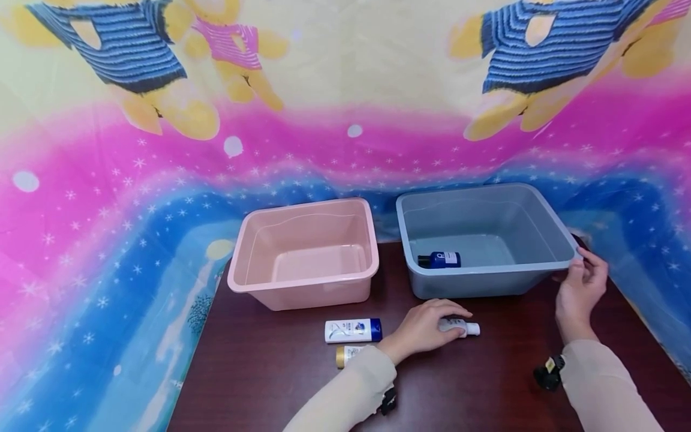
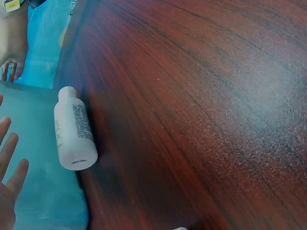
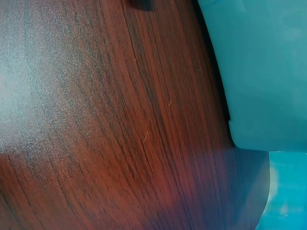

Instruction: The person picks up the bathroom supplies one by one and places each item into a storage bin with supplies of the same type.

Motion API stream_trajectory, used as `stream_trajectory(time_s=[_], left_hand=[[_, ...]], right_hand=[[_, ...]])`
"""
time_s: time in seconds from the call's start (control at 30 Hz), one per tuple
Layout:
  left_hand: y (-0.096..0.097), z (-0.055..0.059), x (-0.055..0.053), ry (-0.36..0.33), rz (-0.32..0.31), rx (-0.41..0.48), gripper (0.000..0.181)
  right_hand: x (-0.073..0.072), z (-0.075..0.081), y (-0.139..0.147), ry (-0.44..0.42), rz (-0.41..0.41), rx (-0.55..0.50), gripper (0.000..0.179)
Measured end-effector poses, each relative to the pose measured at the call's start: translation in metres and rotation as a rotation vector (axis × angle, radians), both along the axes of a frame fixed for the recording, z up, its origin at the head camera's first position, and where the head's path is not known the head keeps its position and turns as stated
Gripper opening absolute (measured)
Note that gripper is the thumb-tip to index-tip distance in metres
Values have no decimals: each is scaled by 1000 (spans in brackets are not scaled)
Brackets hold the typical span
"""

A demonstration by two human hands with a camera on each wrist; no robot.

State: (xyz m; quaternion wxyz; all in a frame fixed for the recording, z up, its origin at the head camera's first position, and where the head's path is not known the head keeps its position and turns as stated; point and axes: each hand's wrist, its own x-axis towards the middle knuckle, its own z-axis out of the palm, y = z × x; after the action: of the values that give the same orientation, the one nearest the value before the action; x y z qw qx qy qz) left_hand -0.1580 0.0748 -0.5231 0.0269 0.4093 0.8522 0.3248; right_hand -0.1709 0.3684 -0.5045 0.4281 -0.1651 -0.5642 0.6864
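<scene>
My left hand (image 1: 432, 324) reaches over a small white bottle (image 1: 472, 329) on the table, thumb on its near side and fingers on its far side. In the left wrist view the fingers (image 2: 7, 160) are spread, with a gap between them and the bottle (image 2: 74, 129). My right hand (image 1: 583, 294) holds the near right corner of the grey-blue basin (image 1: 488, 282) by its rim. Inside that basin lies a dark blue bottle (image 1: 444, 259) with a black cap. The right wrist view shows only table and basin wall (image 3: 268, 76), no fingers.
A pink basin (image 1: 313, 294) stands left of the grey-blue one. Before it on the dark wooden table (image 1: 259, 372) lie a white bottle with a blue cap (image 1: 352, 330) and a gold-capped container (image 1: 348, 354), partly hidden by the left sleeve. A printed cloth (image 1: 335, 156) hangs behind.
</scene>
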Motion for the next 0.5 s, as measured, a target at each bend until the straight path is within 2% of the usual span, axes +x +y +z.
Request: stream_trajectory(time_s=[0.27, 0.5], left_hand=[[5, -11, -4, -7, 13, -28, 33], [3, -18, -12, -14, 22, -62, 35]], right_hand=[[0, 1, 2, -4, -4, 1, 27], [-5, -10, 8, -38, -11, 20, 27]])
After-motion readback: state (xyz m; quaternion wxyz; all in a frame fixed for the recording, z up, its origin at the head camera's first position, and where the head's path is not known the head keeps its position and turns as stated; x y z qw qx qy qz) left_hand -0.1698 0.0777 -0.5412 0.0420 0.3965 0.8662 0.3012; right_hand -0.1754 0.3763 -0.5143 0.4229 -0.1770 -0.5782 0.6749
